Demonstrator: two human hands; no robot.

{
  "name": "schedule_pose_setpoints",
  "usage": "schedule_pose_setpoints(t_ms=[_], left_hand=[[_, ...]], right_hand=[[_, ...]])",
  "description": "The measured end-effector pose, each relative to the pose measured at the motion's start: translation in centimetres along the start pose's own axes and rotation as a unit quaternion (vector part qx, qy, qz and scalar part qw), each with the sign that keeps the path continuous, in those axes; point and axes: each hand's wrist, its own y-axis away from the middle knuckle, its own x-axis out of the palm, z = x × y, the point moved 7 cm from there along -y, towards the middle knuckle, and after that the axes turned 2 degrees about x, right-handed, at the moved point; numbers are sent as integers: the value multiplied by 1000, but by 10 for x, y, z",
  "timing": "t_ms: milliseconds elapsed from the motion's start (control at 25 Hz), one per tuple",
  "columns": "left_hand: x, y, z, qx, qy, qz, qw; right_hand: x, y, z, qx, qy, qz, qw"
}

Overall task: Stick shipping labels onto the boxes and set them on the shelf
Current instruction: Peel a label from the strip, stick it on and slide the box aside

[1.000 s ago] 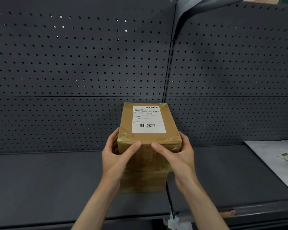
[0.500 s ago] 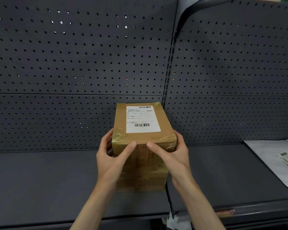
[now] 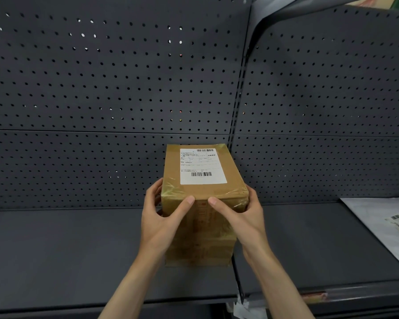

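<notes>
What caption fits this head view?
Both hands, left hand and right hand, grip a labelled cardboard box at the grey shelf.

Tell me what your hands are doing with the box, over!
Left hand, right hand grip the labelled box, standing on the shelf. White mailer lies apart, right. Nothing in the way.

Single head view, forward and slightly down.
The shelf [image 3: 78, 249] and pegboard [image 3: 101, 77] are seen close, from standing height, squarely faced.

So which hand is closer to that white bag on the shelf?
Right. The right hand grips the box on the side facing the white bag; the left hand grips the far side.
</notes>
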Motion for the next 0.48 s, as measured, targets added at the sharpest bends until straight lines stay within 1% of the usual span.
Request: schedule_pose_setpoints(t_ms=[200,320,400,440,480], left_hand=[[-10,-7,-3,-2,-42,40,998],[-29,-13,-16,16,-72,44,996],[-49,-16,-29,44,-103,49,992],[-63,-17,-34,60,-129,54,988],[-77,-18,-41,77,-162,58,982]], right_hand=[[-5,1,15,-25,37,2,999],[-13,5,42,-93,132,-14,987],[-8,12,64,-154,221,-1,963],[-2,18,73,-197,278,5,940],[7,24,82,-241,343,5,908]])
